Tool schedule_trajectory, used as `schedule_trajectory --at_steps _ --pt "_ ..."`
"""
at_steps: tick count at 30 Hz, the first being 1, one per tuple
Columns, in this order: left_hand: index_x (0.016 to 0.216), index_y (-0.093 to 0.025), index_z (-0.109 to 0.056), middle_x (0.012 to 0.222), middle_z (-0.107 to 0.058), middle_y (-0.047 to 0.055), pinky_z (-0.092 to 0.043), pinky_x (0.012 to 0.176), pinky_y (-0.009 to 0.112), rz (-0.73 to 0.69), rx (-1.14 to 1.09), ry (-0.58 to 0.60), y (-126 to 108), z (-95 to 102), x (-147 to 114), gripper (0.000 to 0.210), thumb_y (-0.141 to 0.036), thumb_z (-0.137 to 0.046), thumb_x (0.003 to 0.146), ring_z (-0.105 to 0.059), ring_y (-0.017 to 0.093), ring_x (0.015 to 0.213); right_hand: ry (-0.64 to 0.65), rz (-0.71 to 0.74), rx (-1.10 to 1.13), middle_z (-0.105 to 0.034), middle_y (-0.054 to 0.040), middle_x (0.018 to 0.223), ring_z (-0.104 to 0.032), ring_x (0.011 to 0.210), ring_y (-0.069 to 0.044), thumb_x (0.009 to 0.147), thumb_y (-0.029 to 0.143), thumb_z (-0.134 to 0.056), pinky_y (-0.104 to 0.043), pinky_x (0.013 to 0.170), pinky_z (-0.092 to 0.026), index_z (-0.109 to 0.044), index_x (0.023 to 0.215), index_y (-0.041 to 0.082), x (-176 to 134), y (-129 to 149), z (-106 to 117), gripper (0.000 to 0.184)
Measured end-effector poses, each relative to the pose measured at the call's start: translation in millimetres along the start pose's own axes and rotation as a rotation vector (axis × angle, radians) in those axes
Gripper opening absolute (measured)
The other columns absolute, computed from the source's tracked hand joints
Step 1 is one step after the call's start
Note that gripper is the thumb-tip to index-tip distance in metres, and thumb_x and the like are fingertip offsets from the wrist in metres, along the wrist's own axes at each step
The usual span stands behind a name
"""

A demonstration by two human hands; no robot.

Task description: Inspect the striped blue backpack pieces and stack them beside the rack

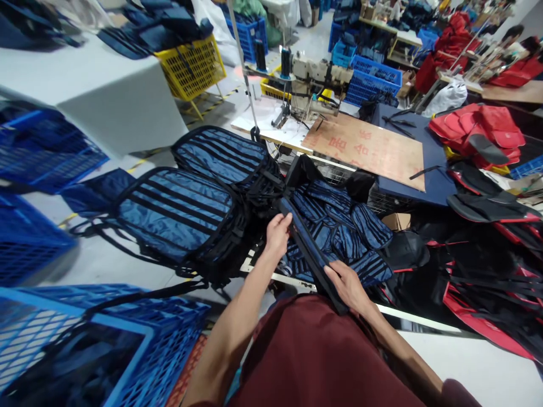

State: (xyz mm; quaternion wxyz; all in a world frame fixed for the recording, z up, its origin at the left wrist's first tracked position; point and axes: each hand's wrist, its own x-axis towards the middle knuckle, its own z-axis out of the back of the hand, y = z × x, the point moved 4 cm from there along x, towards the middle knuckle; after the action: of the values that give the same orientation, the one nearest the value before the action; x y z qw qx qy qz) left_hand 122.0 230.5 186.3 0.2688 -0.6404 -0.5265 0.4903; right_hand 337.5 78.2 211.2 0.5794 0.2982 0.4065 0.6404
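Observation:
My left hand point(279, 234) pinches the far end of a long fabric strip point(306, 242), dark blue with black edges. Lower down the same strip, my right hand point(348, 287) is closed around its edge, thumb on top. The strip slants across in front of my body, its near end hanging by my dark red clothing. Just beyond it lies a heap of blue-and-black striped fabric pieces point(339, 226). To the left are two stacks of blue bag panels with black stripes, a nearer stack point(173, 212) and a farther stack point(220, 152), with black straps trailing.
A sewing machine point(316, 70) stands ahead beside a wooden board point(367, 147). Blue crates point(169, 333) and a yellow basket point(190, 68) are on the left. Black and red bag parts point(479, 271) pile up at right. People sit at work in the far right background.

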Motion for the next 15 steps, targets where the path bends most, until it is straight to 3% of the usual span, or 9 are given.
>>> schedule_trajectory --at_steps 3,6,9,11,12,15 --pt "0.098 -0.025 -0.057 0.078 -0.061 -0.007 -0.041 0.050 0.022 -0.070 0.012 0.024 -19.3 -17.5 -2.4 0.053 -0.062 -0.089 0.079 -0.054 0.008 0.053 -0.049 -0.053 0.004 -0.073 -0.0062 0.107 -0.069 0.101 -0.027 0.112 0.058 -0.053 -0.036 0.093 -0.055 -0.074 0.106 0.025 -6.4 -8.9 3.6 0.039" --pt "0.101 -0.026 -0.054 0.084 -0.064 -0.005 -0.035 0.043 0.022 -0.059 0.081 0.159 -4.6 -53.9 -36.9 0.050 -0.067 -0.079 0.089 -0.051 0.006 0.046 -0.213 -0.100 -0.010 -0.074 -0.0117 0.128 -0.071 0.115 -0.031 0.107 0.055 -0.058 -0.043 0.103 -0.056 -0.067 0.134 0.023 11.1 -16.6 -11.0 0.043" --pt "0.111 -0.026 -0.057 0.085 -0.065 -0.004 -0.037 0.045 0.023 -0.021 0.248 0.348 15.3 -76.0 -68.8 0.051 -0.073 -0.068 0.095 -0.050 0.007 0.046 -0.378 -0.133 -0.028 -0.077 -0.0116 0.121 -0.074 0.105 -0.029 0.108 0.046 -0.048 -0.042 0.093 -0.058 -0.065 0.137 0.022 38.0 -23.8 -16.9 0.042" --pt "0.115 -0.025 -0.064 0.079 -0.067 -0.002 -0.041 0.049 0.025 -0.032 0.504 0.439 12.4 -67.1 -74.8 0.054 -0.074 -0.068 0.093 -0.055 0.012 0.051 -0.471 -0.152 -0.081 -0.079 -0.0088 0.112 -0.074 0.097 -0.028 0.105 0.041 -0.047 -0.039 0.089 -0.057 -0.069 0.132 0.023 50.4 -33.7 5.1 0.039" --pt "0.114 -0.025 -0.069 0.079 -0.070 0.000 -0.046 0.053 0.028 -0.051 0.633 0.455 3.4 -54.0 -72.6 0.054 -0.073 -0.072 0.090 -0.060 0.016 0.057 -0.522 -0.170 -0.117 -0.079 -0.0087 0.109 -0.073 0.095 -0.028 0.103 0.041 -0.049 -0.038 0.088 -0.055 -0.071 0.128 0.023 53.0 -41.3 26.3 0.038" --pt "0.099 -0.025 -0.079 0.090 -0.080 0.005 -0.055 0.072 0.035 -0.134 0.867 0.339 -50.8 13.6 -52.4 0.042 -0.061 -0.084 0.078 -0.072 0.026 0.082 -0.718 -0.278 -0.203 -0.075 -0.0133 0.095 -0.066 0.087 -0.030 0.099 0.046 -0.051 -0.041 0.085 -0.048 -0.073 0.112 0.019 43.4 -73.0 119.3 0.038"
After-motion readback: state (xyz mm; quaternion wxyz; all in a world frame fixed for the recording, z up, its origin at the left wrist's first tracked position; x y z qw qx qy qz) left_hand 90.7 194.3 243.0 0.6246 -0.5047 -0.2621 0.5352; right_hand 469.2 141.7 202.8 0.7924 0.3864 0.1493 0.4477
